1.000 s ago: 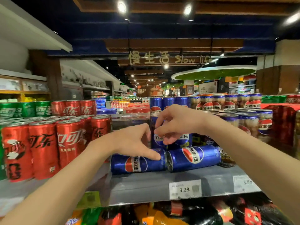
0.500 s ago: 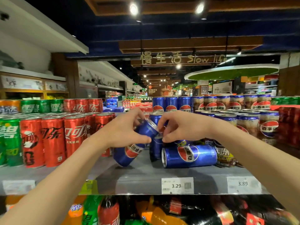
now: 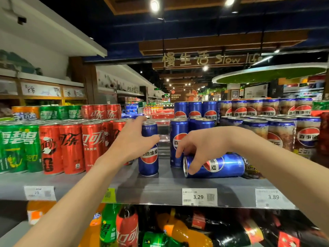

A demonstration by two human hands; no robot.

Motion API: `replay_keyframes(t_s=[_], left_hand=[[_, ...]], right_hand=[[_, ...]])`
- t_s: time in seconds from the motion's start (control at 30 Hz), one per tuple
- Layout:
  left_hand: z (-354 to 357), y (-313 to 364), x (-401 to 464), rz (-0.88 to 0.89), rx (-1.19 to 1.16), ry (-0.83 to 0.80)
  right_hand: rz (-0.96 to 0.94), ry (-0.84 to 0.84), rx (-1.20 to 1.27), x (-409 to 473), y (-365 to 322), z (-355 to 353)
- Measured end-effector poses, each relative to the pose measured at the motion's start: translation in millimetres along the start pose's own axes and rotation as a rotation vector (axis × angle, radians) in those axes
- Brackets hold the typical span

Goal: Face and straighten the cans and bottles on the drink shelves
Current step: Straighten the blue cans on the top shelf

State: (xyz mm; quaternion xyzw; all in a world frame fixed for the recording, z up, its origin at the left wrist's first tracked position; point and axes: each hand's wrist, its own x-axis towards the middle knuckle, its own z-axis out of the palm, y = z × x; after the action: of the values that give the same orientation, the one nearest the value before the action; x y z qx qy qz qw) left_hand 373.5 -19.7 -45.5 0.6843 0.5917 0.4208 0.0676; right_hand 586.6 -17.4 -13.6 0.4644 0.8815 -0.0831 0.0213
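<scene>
The left hand [image 3: 131,141] is wrapping its fingers and thumb round an upright blue Pepsi can [image 3: 149,154] that is standing on the grey shelf [image 3: 160,186], just right of the red Coca-Cola cans [image 3: 71,148], with its logo facing roughly forward. The right hand [image 3: 201,148] is curling its fingertips over the rim end of a second Pepsi can [image 3: 219,165], which is lying on its side on the same shelf, in front of the standing blue cans [image 3: 179,139] and touching or nearly touching the nearest of them. To do this step well, the right hand is probably best tipping the lying can up by its rim end, pivoting on the far base rather than dragging it, since a thin can may roll toward the shelf edge. Once it is standing, turning its logo forward and sliding it level with the left can would be finishing the row; whether the left can is fully flush cannot be told.
</scene>
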Motion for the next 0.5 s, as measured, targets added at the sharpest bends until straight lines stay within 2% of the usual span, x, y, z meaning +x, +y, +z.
replay_keyframes(t_s=[0.13, 0.23, 0.3, 0.4, 0.5], left_hand=[[4.1, 17.6, -6.8, 0.112, 0.075, 0.139], [7.9, 28.5, -11.7, 0.212, 0.042, 0.195], [10.2, 31.8, -12.9, 0.268, 0.066, 0.253], [11.8, 42.0, -13.3, 0.325, -0.005, 0.278], [16.1, 54.3, -12.3, 0.349, -0.123, 0.24]], right_hand=[[0.014, 0.001, -0.134, 6.2, 5.7, 9.3], [-0.062, 0.076, -0.116, 4.3, 9.7, 10.9], [-0.118, 0.2, -0.081, -4.9, 11.8, 4.6], [-0.171, 0.482, -0.023, -24.4, 14.7, -12.4], [-0.196, 0.669, 0.305, -35.6, 15.6, -18.8]])
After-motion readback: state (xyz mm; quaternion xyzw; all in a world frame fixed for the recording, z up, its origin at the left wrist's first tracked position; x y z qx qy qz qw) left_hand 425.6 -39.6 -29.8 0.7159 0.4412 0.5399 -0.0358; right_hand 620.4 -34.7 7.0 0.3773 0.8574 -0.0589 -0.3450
